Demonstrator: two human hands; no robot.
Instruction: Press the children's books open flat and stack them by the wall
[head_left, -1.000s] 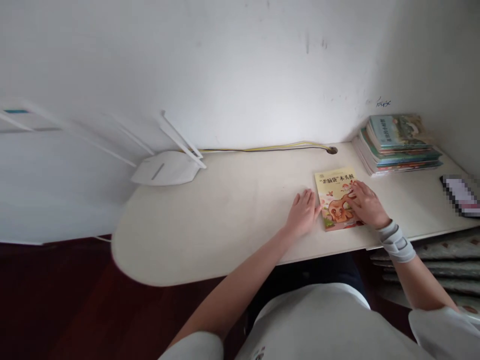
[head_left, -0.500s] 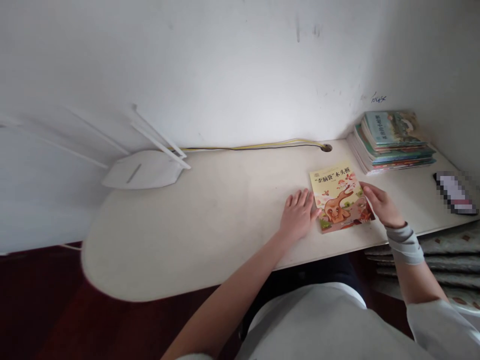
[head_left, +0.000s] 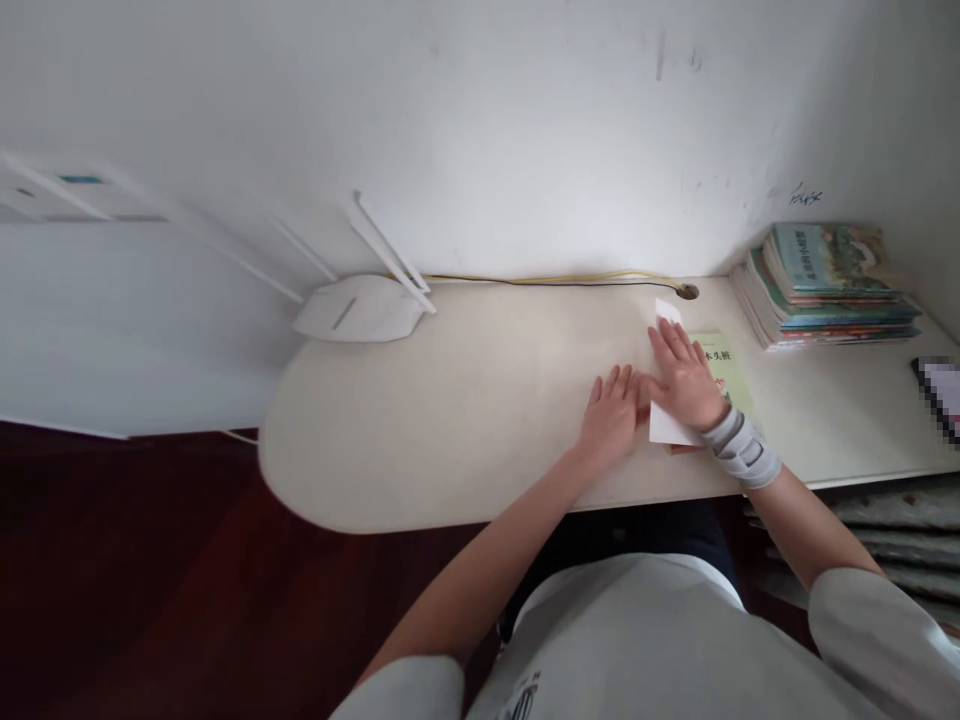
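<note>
A thin picture book (head_left: 729,376) lies on the white table, its cover turned partly over to the left. A pale green page with Chinese characters shows on the right, and the white inner side (head_left: 666,428) of the turned cover shows on the left. My right hand (head_left: 684,385), with a grey wrist wrap, presses flat across that white side, fingers stretched out and holding nothing. Just left of the book, my left hand (head_left: 611,415) rests on the table with fingers spread. Its thumb side is close to the turned cover's edge; contact there is partly hidden.
A stack of books (head_left: 832,290) stands at the back right. A phone (head_left: 941,390) with a blurred screen lies at the right edge. A white router (head_left: 360,310) with antennas sits at the left back. Cables (head_left: 540,279) run along the wall to a hole (head_left: 688,292).
The book was closed with its illustrated cover up; that cover is now turned leftward. My right hand moved from the book's right edge onto the turned cover. The view has shifted left.
</note>
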